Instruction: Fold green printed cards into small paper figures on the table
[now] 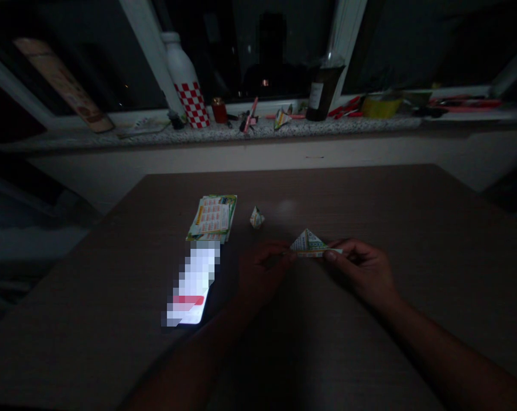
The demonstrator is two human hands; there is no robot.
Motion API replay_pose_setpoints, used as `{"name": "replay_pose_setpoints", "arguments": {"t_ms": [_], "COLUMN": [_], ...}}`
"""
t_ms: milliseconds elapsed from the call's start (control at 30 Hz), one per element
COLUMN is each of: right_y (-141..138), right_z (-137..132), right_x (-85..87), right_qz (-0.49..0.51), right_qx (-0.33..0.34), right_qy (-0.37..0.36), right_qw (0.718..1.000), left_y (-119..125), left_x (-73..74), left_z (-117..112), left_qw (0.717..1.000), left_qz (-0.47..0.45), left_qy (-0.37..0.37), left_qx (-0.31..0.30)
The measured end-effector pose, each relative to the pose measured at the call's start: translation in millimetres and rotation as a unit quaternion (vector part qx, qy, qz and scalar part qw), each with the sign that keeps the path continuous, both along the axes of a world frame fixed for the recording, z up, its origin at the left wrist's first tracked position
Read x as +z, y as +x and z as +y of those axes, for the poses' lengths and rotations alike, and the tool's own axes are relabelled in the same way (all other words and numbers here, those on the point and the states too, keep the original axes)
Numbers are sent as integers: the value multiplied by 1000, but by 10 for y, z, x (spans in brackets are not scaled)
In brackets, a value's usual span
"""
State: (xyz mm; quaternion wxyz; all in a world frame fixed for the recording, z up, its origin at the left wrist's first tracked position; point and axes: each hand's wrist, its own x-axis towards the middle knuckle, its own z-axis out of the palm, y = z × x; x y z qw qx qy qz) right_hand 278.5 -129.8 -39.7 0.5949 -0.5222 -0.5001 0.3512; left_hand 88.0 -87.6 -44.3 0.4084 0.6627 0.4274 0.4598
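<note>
Between my two hands is a small piece of printed paper (308, 244), folded into a triangle with a flat strip along its lower edge. My left hand (264, 268) pinches its left end, partly in shadow. At the right end, the thumb and fingers of my right hand (365, 265) are closed on the strip. Beyond my left hand, a small folded paper piece (256, 218) stands on the table. Farther left lies a stack of printed paper sheets (213, 217), and nearer to me a phone (193, 285) with a lit, blurred screen.
The brown table (412, 211) reaches to the wall under a window. On the granite sill (241, 134) stand a white bottle with red checks (188, 94), a small red jar (219, 110), a dark pot (322, 94), a yellow container (381, 107) and a tall tube (65, 85).
</note>
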Motion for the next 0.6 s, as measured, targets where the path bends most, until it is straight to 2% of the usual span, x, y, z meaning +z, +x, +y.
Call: {"name": "replay_pose_setpoints", "arguments": {"t_ms": [333,600], "right_y": [-20,22], "right_z": [-1,-5], "right_x": [-9,-37], "right_qz": [6,-99], "right_qx": [14,14], "right_qy": [22,-6], "right_qw": [1000,995], "left_y": [71,83], "left_x": [20,19], "left_z": [-30,-30], "left_qw": [993,990], "left_qz": [-77,-94], "left_qy": [-81,-106], "left_qx": [25,-4]}}
